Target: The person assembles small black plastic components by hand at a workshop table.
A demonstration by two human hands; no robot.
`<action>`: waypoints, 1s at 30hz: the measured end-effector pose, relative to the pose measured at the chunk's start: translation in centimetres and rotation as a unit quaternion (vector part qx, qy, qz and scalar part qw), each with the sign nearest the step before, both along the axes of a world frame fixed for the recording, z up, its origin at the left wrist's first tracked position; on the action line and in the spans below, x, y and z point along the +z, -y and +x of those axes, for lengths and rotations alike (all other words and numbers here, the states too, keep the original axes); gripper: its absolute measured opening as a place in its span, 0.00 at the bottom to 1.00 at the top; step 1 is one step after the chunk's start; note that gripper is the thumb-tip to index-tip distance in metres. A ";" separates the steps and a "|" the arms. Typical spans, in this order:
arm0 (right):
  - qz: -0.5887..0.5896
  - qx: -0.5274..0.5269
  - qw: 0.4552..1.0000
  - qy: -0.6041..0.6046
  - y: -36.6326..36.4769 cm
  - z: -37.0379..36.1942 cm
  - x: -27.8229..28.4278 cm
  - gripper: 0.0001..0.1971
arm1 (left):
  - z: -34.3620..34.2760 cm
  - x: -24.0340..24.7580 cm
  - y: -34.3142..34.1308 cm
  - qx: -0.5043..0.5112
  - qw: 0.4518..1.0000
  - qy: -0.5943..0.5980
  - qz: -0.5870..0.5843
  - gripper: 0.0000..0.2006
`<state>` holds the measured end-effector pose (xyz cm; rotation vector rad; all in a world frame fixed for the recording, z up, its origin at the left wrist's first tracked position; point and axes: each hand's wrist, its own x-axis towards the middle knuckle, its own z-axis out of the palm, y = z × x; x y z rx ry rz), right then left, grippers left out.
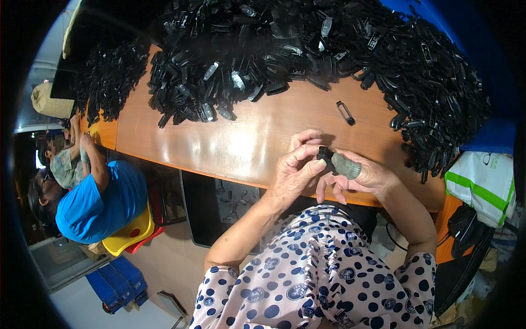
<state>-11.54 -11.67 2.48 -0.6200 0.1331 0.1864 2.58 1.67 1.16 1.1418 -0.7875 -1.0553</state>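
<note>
Near the table's front edge, my left hand (296, 171) pinches a small black plastic part (325, 155) between thumb and fingers. My right hand (364, 178) meets it from the other side, with its fingers curled and its thumb inside a grey-green ribbed finger cover (346, 166) against the part. The fingers hide much of the part's shape. Just beyond my hands, a single oblong black frame-like piece (345, 113) lies on the wooden table (285, 118).
A large heap of black plastic parts (274, 49) curves along the table's back and right. At right stands a white and green package (482, 183). A dark tray with several pieces (219, 205) is below the front edge. At left sit co-workers, one in a blue shirt (104, 203).
</note>
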 end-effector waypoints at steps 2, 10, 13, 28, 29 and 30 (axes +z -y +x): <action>-0.015 -0.021 0.999 -0.019 0.0 0.4 -0.3 0.26 | -0.1 0.7 0.5 -0.013 0.996 -0.073 0.046 0.12; -0.215 -0.117 0.965 -0.094 1.2 1.7 -0.9 0.21 | 1.7 -0.3 3.2 0.000 0.992 -0.101 0.079 0.09; -0.687 -0.135 0.694 -0.170 4.0 1.4 -1.4 0.24 | 5.8 -0.4 5.3 0.057 0.984 0.148 0.082 0.06; -0.394 -0.222 0.880 -0.148 4.8 -0.7 -2.0 0.13 | 9.5 -2.4 7.6 0.099 0.700 0.688 0.166 0.09; -0.351 -0.245 0.894 -0.129 4.0 -0.8 -1.6 0.14 | 9.1 -2.8 6.7 0.093 0.781 0.608 0.104 0.11; -0.352 -0.251 0.892 -0.131 3.6 -1.3 -1.6 0.14 | 8.3 -2.7 6.2 0.078 0.851 0.517 0.039 0.13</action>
